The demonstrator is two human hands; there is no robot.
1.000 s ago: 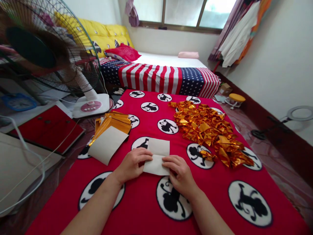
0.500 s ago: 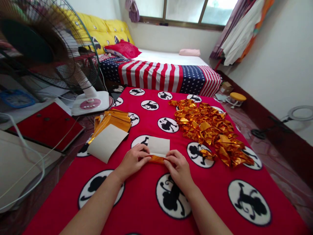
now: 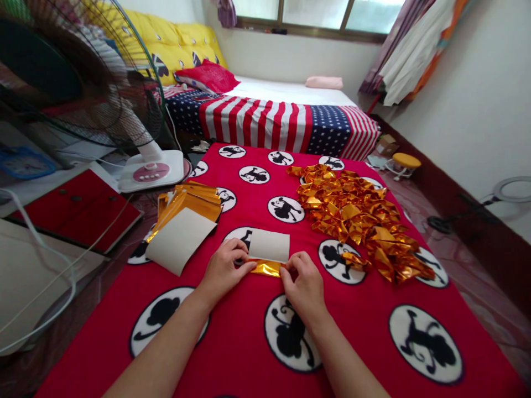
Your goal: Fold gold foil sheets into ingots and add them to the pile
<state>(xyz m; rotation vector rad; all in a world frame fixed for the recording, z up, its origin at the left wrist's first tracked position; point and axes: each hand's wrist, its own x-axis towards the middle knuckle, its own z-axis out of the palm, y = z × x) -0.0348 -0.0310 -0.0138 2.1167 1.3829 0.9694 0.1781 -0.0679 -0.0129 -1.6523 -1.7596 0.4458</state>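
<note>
The left hand [image 3: 224, 268] and right hand [image 3: 305, 282] work at a paper sheet [image 3: 269, 246] lying near the middle of the bench [image 3: 352, 342]. Its far part lies flat, pale side up, while the near edge is folded over to show a shiny gold strip. The left fingers are closed in a pinch on the left end of that strip, thumb on the near side; the right fingers look pinched on the right end too, though their tips are partly hidden by the hand.

The bench cover is red with white discs, each bearing a black monkey-like figure. Left of the hands sits a stack of gold sheets [image 3: 203, 196], with a pale sheet [image 3: 182, 240] overlapping its near side. To the right spreads a heap of folded gold foil pieces [image 3: 352, 210], and one small piece [image 3: 354, 261] lies just beside it on a disc.

Beyond the bench, a bedspread [image 3: 265, 124] carries printed stars and stripes. The fan base [image 3: 172, 168] has a pink panel [image 3: 151, 172] with pale buttons, its markings too small to read; the blue clock [image 3: 25, 163] has a dial too blurred to make out.
</note>
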